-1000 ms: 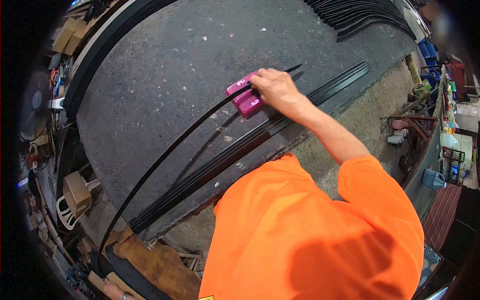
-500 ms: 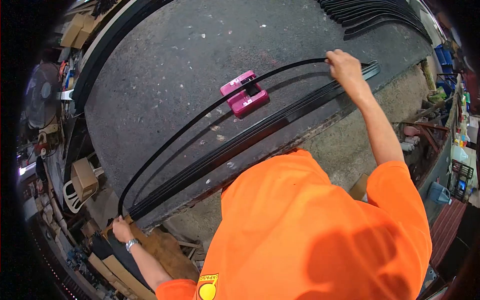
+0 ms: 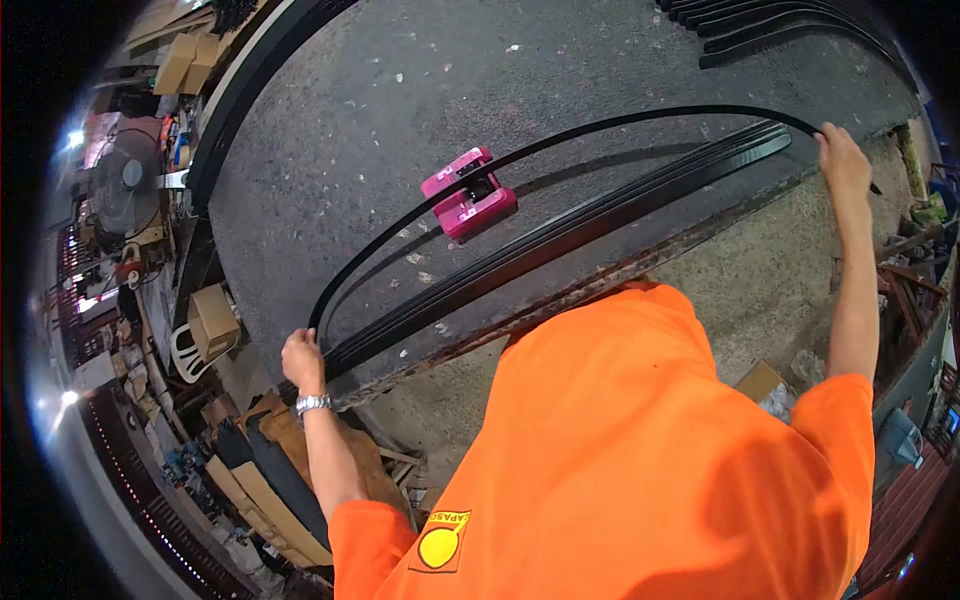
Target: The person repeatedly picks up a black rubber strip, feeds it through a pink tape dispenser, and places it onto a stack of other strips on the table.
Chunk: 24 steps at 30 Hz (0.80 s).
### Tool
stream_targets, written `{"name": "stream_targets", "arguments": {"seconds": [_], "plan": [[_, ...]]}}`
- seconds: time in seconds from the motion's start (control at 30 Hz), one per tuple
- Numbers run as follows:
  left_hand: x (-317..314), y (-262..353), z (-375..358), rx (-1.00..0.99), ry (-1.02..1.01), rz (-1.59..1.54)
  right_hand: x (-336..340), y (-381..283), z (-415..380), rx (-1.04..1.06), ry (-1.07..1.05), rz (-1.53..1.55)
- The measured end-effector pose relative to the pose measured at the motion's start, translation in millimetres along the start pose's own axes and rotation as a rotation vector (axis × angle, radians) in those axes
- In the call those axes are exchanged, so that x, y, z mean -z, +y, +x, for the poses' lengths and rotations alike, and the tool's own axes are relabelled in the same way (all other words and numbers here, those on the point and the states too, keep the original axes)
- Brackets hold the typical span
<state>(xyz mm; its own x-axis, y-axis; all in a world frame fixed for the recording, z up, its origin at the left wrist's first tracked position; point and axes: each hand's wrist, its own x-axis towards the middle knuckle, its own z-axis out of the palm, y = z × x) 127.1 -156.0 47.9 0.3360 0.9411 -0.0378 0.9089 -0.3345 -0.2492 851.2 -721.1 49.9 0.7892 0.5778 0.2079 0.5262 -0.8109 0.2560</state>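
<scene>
My left hand (image 3: 302,360), with a metal watch on the wrist, is closed round the left end of a long black strip (image 3: 575,131). Near the right end, my right hand (image 3: 845,158) grips the same strip, and a short tip pokes out past the fingers. Between the hands the strip bows in an arc above the dark table, casting a curved shadow. It crosses over a pink box-like tool (image 3: 470,194) with a black middle, which sits on the tabletop. A bundle of straight black strips (image 3: 560,238) lies along the near edge, below the arc.
The dark table (image 3: 400,110) has a worn near edge. More curved black strips (image 3: 790,40) lie at its far right. A fan (image 3: 130,175), a cardboard box (image 3: 212,318) and a white plastic chair (image 3: 185,355) stand at the left. A blue jug (image 3: 903,437) is on the right.
My right hand has moved outward to the right, drawing the strip further that way. My left hand has come up and to the right, still gripping its end. The view has also shifted.
</scene>
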Motion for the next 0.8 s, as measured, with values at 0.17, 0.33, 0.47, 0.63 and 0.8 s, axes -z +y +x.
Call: {"name": "stream_targets", "arguments": {"seconds": [0.17, 0.33, 0.47, 0.63, 0.8], "plan": [[3, 71, -1, -0.258, 0.098, -0.062, -17, 102, -19, -0.134, -0.085, -0.125], [28, 149, -1, -0.423, 0.166, -0.115, -29, 204, -47, -0.334, -0.225, -0.340], [52, 209, -1, -0.517, 0.182, -0.158, -64, 316, -95, -0.336, -0.111, -0.429], [66, 274, 6, -0.640, 0.193, -0.176, 59, 260, -109, -0.574, -0.278, -0.463], [87, 347, -1, -0.750, 0.228, -0.233, 76, 348, -178, -0.643, -0.249, -0.559]]}}
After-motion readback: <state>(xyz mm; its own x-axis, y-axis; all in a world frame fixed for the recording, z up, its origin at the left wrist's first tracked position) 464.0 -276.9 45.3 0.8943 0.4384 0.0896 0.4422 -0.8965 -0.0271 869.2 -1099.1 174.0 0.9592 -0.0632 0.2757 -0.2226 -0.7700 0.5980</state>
